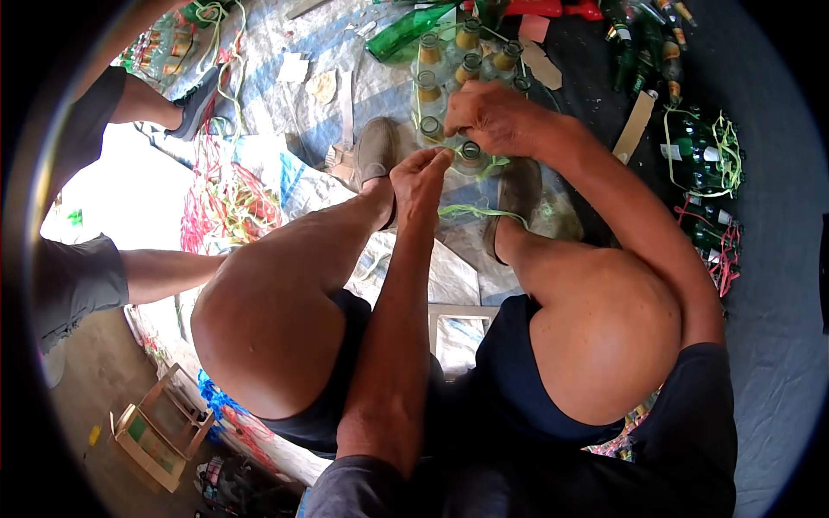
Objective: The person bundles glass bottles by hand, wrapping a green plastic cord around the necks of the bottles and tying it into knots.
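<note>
A cluster of clear glass bottles [427, 91] stands upright between my feet, bound with thin light green plastic twine [496, 161]. My left hand [420, 177] is closed in a pinch beside the nearest bottle [470, 155], at the level of its neck. Above the same bottles my right hand [492, 116] is closed too, its fingers curled down and hiding part of the cluster. Both hands pinch the twine, though the strand itself is thin and mostly covered by the fingers. A loose tail of twine lies on the ground sheet below the bottles.
Green bottles [410, 33] lie beyond the cluster. Tied bundles of dark green bottles [695, 155] stand at the right. Tangled pink and green twine [226, 203] heaps at the left, near another person's legs [168, 274]. A small wooden stool [160, 427] is lower left.
</note>
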Available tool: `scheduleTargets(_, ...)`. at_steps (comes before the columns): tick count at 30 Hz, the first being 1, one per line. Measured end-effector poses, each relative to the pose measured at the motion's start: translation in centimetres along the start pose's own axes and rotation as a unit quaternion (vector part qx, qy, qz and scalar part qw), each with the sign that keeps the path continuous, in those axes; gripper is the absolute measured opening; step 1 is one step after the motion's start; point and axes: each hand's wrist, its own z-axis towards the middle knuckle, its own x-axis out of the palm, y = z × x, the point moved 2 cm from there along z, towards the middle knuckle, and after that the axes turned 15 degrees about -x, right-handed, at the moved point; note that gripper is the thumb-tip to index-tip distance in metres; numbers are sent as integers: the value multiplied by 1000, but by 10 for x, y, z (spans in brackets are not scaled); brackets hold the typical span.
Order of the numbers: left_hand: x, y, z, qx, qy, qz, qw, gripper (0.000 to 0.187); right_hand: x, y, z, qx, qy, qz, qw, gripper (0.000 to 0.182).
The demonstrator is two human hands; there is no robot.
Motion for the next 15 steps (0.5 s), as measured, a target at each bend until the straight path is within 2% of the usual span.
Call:
scheduleTargets(6, 4, 8, 18, 57, -31, 7, 998, 27, 4, -8, 12, 36, 102, 37, 993, 26)
scheduleTargets(9, 5, 11, 20, 57, -26, 5, 998, 26, -2, -6, 19, 75, 178, 62, 979, 32)
scheduleTargets(12, 9, 10, 19, 72, -70, 36, 994, 27, -5, -2, 20, 81, 187, 53, 978, 36)
scheduleTargets(15, 14, 7, 15, 81, -72, 20, 994, 31, -4, 0, 23, 101, 232, 23, 967, 40)
